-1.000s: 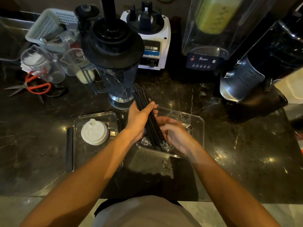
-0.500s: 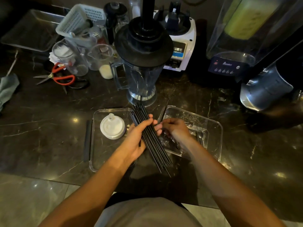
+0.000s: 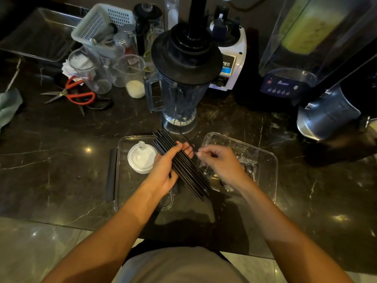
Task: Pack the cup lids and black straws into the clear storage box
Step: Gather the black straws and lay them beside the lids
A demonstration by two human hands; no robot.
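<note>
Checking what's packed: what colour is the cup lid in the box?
White lid, clearest in the head view.

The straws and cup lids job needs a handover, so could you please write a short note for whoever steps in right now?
Left hand: grips the bundle of black straws, held slanted above the counter.
Right hand: pinches a single straw beside the bundle.
White cup lid: lies on the flat clear tray on the left.
Clear storage box: on the right; it holds crinkled clear wrapping, no straws visible.
Done: straws gathered in hand.
Left: put the straws and the lid into the box.
</note>
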